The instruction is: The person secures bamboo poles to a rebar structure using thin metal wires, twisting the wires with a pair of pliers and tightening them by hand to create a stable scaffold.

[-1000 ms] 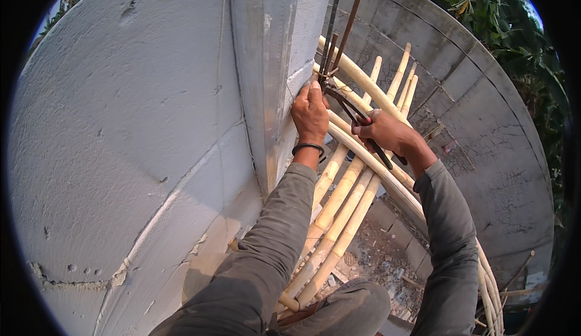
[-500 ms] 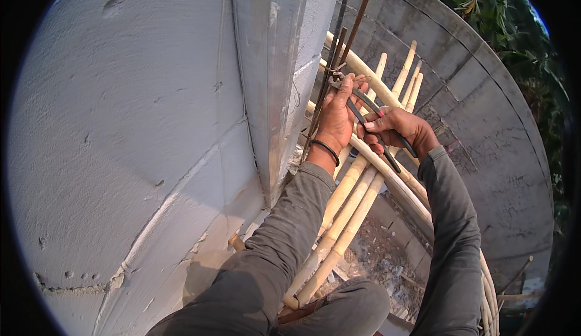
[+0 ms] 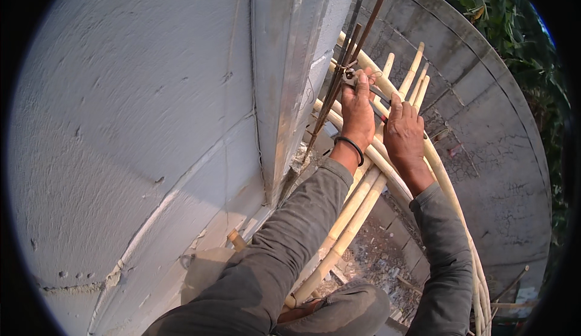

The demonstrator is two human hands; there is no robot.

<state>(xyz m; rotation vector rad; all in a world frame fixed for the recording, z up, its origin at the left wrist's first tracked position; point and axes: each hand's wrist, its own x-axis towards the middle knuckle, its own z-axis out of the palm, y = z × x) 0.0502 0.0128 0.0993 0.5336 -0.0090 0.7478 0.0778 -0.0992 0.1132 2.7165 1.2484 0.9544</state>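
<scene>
My left hand (image 3: 358,111) is closed around the head end of a pair of steel pincers (image 3: 349,77), thumb up beside the jaws. The jaws are against tie wire (image 3: 352,65) where rusty steel bars (image 3: 369,21) stand together. A thin wire loop (image 3: 376,77) sticks out beside the left fingertips. My right hand (image 3: 405,131) is closed over the pincers' handles from above, its back toward me, hiding most of the grips. The left palm side and its fingers are partly hidden.
A grey plastered wall (image 3: 139,94) with a metal-faced corner (image 3: 272,94) rises close on my left. Bamboo poles (image 3: 357,215) cross beneath my arms. Rubble (image 3: 375,269) lies below. A curved-looking concrete block wall (image 3: 496,172) stands right, with green leaves (image 3: 514,39) beyond.
My right hand has turned palm-down and swung the pincers' handles upward. My left hand stays by the jaws. The whole view has shifted slightly.
</scene>
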